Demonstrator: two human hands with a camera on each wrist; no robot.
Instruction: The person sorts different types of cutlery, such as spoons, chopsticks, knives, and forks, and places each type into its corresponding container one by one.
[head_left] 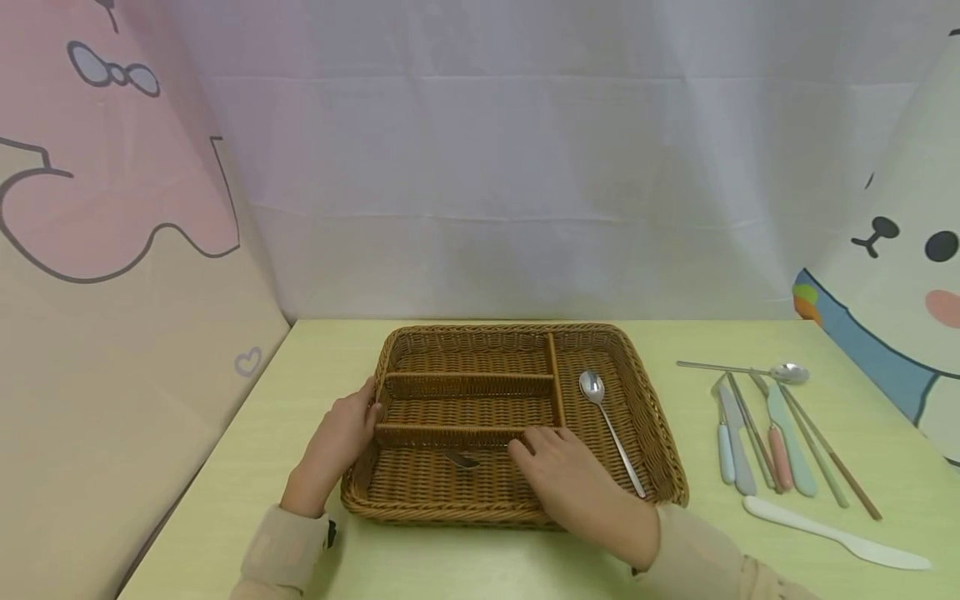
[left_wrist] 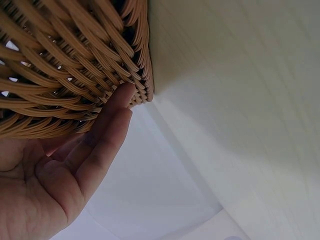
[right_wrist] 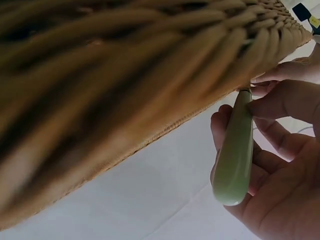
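The green-handled utensil (right_wrist: 234,150) is at the near edge of the wicker tray (head_left: 487,515), its grip pinched between thumb and fingers of the right hand (head_left: 573,483); the metal piece (head_left: 462,459) showing in the nearest compartment is probably its head, though the hand hides the join. The step looks like laying it there, and it would go best lowered flat along the divider (head_left: 457,435), handle let down last so the slick, rounded end does not knock the weave. The left hand (head_left: 341,437) holds the tray's left wall, thumb at the rim and fingers along the outside, a steadying grip worth keeping light so the tray does not skid. The tray is coarse brown wicker with rounded corners and a braided rim; a slender, shiny metal spoon (head_left: 615,437) lies aslant in its right compartment. Beyond, towards the right edge of the pale, faintly grained worktop (head_left: 225,533), a second spoon (head_left: 789,372) lies above a loose fan of cutlery, with a smooth white knife (head_left: 836,534) nearest the front.
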